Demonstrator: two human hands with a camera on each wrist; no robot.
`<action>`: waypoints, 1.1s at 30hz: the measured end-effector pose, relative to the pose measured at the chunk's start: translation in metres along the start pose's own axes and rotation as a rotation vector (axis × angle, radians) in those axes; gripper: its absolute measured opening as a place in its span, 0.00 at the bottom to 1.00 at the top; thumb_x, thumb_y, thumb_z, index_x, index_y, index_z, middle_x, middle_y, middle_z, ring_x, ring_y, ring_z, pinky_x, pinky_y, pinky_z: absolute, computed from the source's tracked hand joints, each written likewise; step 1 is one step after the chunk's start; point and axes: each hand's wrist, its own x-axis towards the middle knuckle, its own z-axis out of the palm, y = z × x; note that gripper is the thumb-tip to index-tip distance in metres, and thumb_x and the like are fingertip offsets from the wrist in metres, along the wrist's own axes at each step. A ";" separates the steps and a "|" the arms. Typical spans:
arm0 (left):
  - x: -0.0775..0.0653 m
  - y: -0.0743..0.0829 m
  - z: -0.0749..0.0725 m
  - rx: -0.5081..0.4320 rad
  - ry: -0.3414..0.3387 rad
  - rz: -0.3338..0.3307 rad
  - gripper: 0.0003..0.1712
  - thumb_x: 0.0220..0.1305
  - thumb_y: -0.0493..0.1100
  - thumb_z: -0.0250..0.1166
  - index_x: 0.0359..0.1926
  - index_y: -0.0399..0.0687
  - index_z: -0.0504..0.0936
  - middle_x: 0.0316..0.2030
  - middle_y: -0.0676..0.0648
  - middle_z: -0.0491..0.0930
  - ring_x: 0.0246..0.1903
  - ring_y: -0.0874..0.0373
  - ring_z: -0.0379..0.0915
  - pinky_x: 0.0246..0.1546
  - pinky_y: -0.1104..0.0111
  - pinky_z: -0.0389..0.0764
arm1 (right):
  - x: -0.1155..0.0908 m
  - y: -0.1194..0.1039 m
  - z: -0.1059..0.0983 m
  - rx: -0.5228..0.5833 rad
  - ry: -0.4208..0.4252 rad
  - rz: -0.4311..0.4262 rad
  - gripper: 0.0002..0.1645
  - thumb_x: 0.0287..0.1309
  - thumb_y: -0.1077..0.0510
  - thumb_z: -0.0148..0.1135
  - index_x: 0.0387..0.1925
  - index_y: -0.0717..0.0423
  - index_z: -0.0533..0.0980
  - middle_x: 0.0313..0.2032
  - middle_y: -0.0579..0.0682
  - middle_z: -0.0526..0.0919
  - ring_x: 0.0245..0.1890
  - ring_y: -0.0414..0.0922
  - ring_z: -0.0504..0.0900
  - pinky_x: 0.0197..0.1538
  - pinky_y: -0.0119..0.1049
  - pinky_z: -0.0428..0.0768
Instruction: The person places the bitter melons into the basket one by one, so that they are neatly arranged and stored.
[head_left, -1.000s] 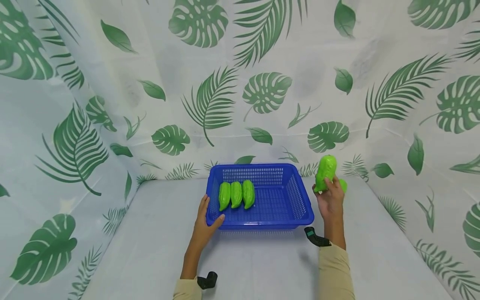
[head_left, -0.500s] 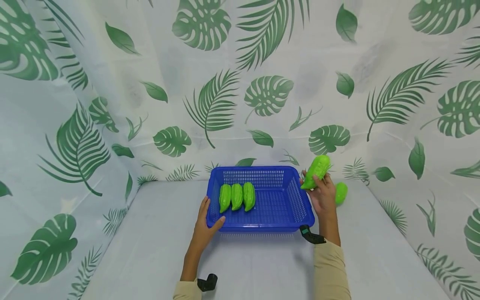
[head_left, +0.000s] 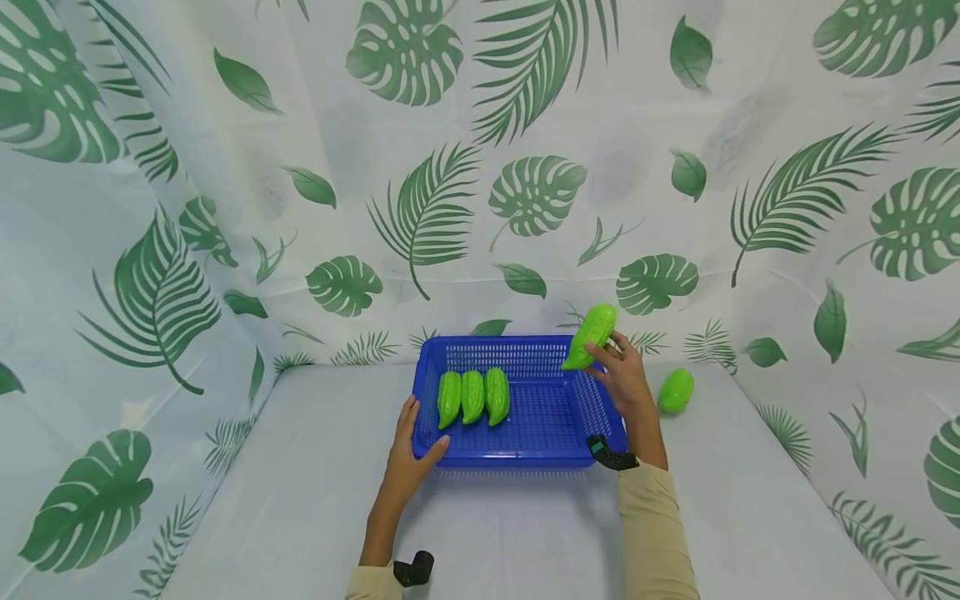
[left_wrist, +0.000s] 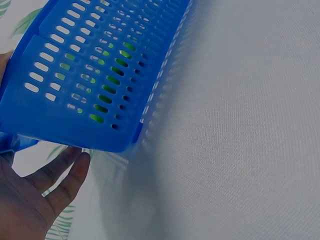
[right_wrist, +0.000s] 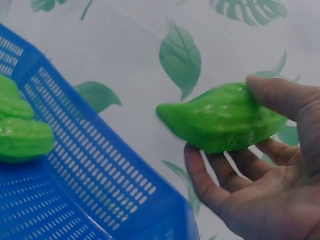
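Observation:
In the head view my right hand (head_left: pixel 622 375) pinches a bright green plastic bitter melon (head_left: pixel 591 335) between thumb and fingers, tilted above the right end of the blue basket (head_left: pixel 517 456). Its pointed tip faces left, plain in the right wrist view, where the thumb lies on top of the bitter melon (right_wrist: pixel 225 120) and the fingers are below. My left hand (head_left: pixel 408 458) rests at the basket's near left corner, fingers spread along the left side and thumb at the front rim. Three green bitter melons (head_left: pixel 472 397) lie side by side in the basket's left half.
Another green bitter melon (head_left: pixel 677 391) lies on the white table (head_left: pixel 510 533), to the right of the basket. Leaf-printed white sheeting (head_left: pixel 450 208) stands behind the table and on both sides.
My right hand has carried the bitter melon leftward, from the right of the basket to above its right end. The bitter melon left on the table is now fully uncovered. My left hand stays put.

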 end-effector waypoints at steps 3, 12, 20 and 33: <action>0.000 0.000 0.000 -0.002 -0.001 0.003 0.51 0.62 0.58 0.66 0.77 0.49 0.49 0.78 0.49 0.42 0.77 0.44 0.37 0.73 0.43 0.48 | 0.006 0.003 0.004 -0.116 -0.046 0.038 0.43 0.69 0.55 0.57 0.76 0.58 0.47 0.69 0.60 0.62 0.58 0.41 0.73 0.57 0.41 0.80; -0.001 -0.001 -0.001 -0.013 -0.005 0.005 0.51 0.62 0.57 0.66 0.77 0.50 0.48 0.78 0.48 0.42 0.77 0.43 0.37 0.72 0.42 0.48 | 0.023 0.019 0.023 -0.273 -0.136 0.292 0.47 0.67 0.53 0.59 0.75 0.64 0.45 0.67 0.70 0.61 0.66 0.63 0.66 0.64 0.57 0.72; 0.001 0.000 -0.001 -0.010 -0.006 0.006 0.52 0.62 0.59 0.65 0.77 0.50 0.48 0.78 0.49 0.42 0.77 0.45 0.37 0.72 0.42 0.49 | 0.032 0.029 0.038 -0.336 -0.150 0.454 0.48 0.66 0.53 0.60 0.75 0.67 0.46 0.67 0.68 0.63 0.67 0.63 0.65 0.63 0.56 0.73; 0.001 0.000 -0.001 0.002 -0.010 -0.019 0.51 0.62 0.59 0.65 0.77 0.51 0.48 0.78 0.49 0.42 0.77 0.44 0.38 0.72 0.43 0.49 | 0.041 0.046 0.052 -0.412 -0.135 0.567 0.44 0.63 0.53 0.63 0.72 0.65 0.54 0.60 0.61 0.69 0.55 0.56 0.74 0.62 0.56 0.75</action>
